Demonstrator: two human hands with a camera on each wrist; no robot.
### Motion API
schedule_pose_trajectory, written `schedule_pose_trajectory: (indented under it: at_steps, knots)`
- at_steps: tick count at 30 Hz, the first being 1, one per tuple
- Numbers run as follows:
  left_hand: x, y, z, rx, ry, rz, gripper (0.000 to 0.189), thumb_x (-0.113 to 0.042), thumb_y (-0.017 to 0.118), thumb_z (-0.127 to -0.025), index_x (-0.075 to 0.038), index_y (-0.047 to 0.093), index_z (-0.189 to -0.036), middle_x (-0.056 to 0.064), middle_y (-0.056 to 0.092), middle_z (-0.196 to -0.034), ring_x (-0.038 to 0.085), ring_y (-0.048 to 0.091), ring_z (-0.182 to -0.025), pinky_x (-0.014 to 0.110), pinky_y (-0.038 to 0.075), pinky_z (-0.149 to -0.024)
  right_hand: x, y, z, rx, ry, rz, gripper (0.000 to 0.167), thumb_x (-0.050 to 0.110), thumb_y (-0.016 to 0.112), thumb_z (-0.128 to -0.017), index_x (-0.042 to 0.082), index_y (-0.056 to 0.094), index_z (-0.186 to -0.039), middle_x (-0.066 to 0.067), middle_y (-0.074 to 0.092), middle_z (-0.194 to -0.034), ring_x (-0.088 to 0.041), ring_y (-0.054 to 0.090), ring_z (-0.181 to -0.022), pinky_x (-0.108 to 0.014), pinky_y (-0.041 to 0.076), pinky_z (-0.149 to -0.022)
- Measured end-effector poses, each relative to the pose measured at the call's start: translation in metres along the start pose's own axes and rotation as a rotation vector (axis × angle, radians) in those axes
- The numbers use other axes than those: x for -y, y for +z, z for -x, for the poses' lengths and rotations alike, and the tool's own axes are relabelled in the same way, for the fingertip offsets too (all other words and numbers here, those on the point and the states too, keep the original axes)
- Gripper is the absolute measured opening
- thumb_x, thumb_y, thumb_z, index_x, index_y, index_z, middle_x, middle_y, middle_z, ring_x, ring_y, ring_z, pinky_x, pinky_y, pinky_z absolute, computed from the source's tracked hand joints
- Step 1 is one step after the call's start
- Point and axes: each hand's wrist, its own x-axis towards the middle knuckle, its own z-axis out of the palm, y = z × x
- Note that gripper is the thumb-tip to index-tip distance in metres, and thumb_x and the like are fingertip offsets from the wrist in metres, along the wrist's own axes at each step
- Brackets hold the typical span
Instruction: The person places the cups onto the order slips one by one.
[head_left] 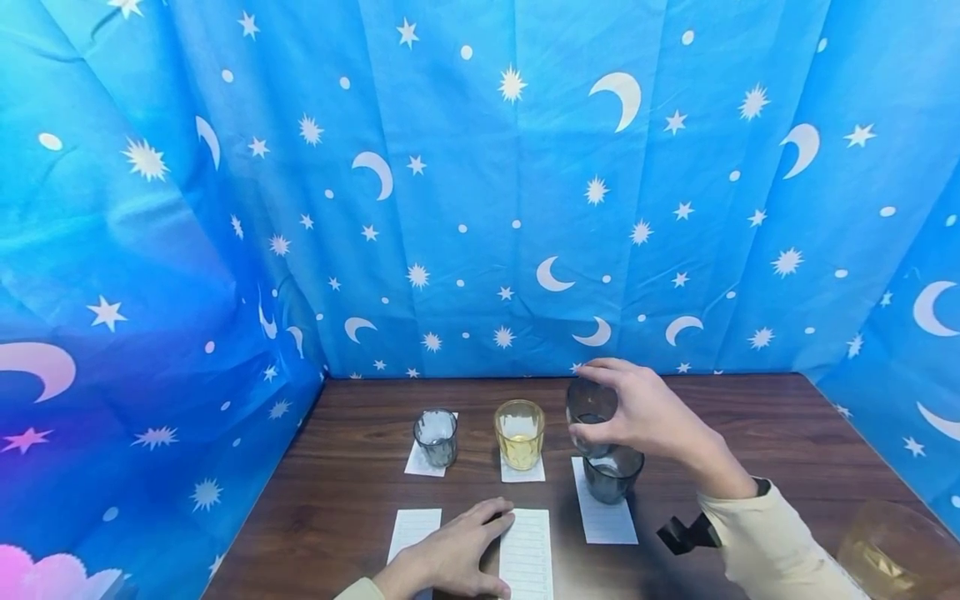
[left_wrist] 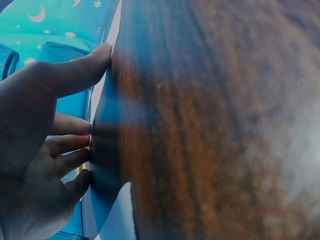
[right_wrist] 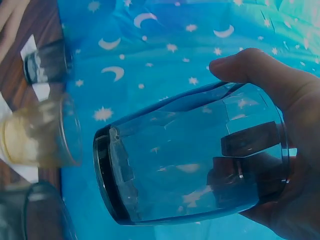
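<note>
My right hand [head_left: 651, 410] grips a dark, see-through glass tumbler [head_left: 587, 402] near its rim, thumb on one side and fingers on the other. In the right wrist view the held tumbler [right_wrist: 185, 155] is apart from the other glasses. Below it in the head view, a second dark tumbler [head_left: 613, 480] stands on a paper slip [head_left: 609, 527]. My left hand [head_left: 461, 546] rests low over the table, fingers spread, its fingertips at the edge of a lined paper slip [head_left: 525, 550]. Nothing is in its grasp.
A grey glass [head_left: 436, 442] and a yellow glass [head_left: 519, 437] stand on paper slips to the left. Another slip [head_left: 414, 527] lies beside my left hand. An amber see-through object [head_left: 888, 558] shows at bottom right. Blue star-printed cloth [head_left: 480, 167] borders the wooden table [head_left: 720, 433].
</note>
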Motion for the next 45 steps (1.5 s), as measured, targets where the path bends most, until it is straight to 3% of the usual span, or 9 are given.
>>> schedule_pose_trajectory:
  at_steps: [4, 23, 29, 38, 45]
  knots:
    - [0.002, -0.001, 0.0, -0.004, -0.004, -0.009, 0.093, -0.066, 0.068, -0.078, -0.01, 0.043, -0.147, 0.005, 0.038, -0.152, 0.02, 0.038, -0.14, 0.032, 0.041, -0.109, 0.01, 0.007, -0.005, -0.003, -0.051, 0.0, 0.07, 0.043, 0.084, -0.067, 0.007, 0.066, -0.124, -0.016, 0.064, -0.125, -0.035, 0.061, -0.113, -0.05, 0.055, -0.089]
    - [0.004, -0.001, 0.0, 0.03, -0.013, 0.018, 0.094, -0.067, 0.065, -0.079, -0.01, 0.04, -0.149, 0.004, 0.035, -0.154, 0.019, 0.035, -0.142, 0.033, 0.041, -0.11, 0.03, 0.038, -0.005, 0.046, -0.145, -0.038, 0.072, 0.048, 0.083, -0.065, 0.008, 0.067, -0.123, -0.012, 0.065, -0.123, -0.029, 0.063, -0.111, -0.044, 0.056, -0.089]
    - [0.003, 0.001, 0.0, 0.003, 0.0, -0.018, 0.094, -0.068, 0.066, -0.079, -0.01, 0.042, -0.148, 0.005, 0.038, -0.152, 0.019, 0.037, -0.141, 0.032, 0.041, -0.11, 0.034, 0.048, -0.002, 0.051, -0.144, -0.04, 0.072, 0.047, 0.083, -0.065, 0.008, 0.066, -0.122, -0.011, 0.065, -0.122, -0.028, 0.064, -0.11, -0.042, 0.057, -0.087]
    - [0.002, 0.003, 0.002, -0.059, 0.039, -0.08, 0.092, -0.065, 0.071, -0.076, -0.006, 0.047, -0.144, 0.007, 0.043, -0.148, 0.019, 0.042, -0.137, 0.03, 0.042, -0.108, 0.043, 0.066, 0.005, 0.142, -0.116, -0.047, 0.074, 0.049, 0.081, -0.068, 0.008, 0.064, -0.126, -0.016, 0.062, -0.128, -0.034, 0.061, -0.116, -0.047, 0.056, -0.089]
    - [0.0, 0.001, 0.003, -0.04, 0.011, -0.074, 0.091, -0.064, 0.071, -0.076, -0.007, 0.046, -0.144, 0.008, 0.041, -0.15, 0.02, 0.04, -0.138, 0.03, 0.042, -0.109, 0.043, 0.076, 0.008, 0.13, -0.155, -0.041, 0.071, 0.051, 0.08, -0.068, 0.01, 0.066, -0.123, -0.011, 0.065, -0.122, -0.028, 0.063, -0.111, -0.044, 0.056, -0.087]
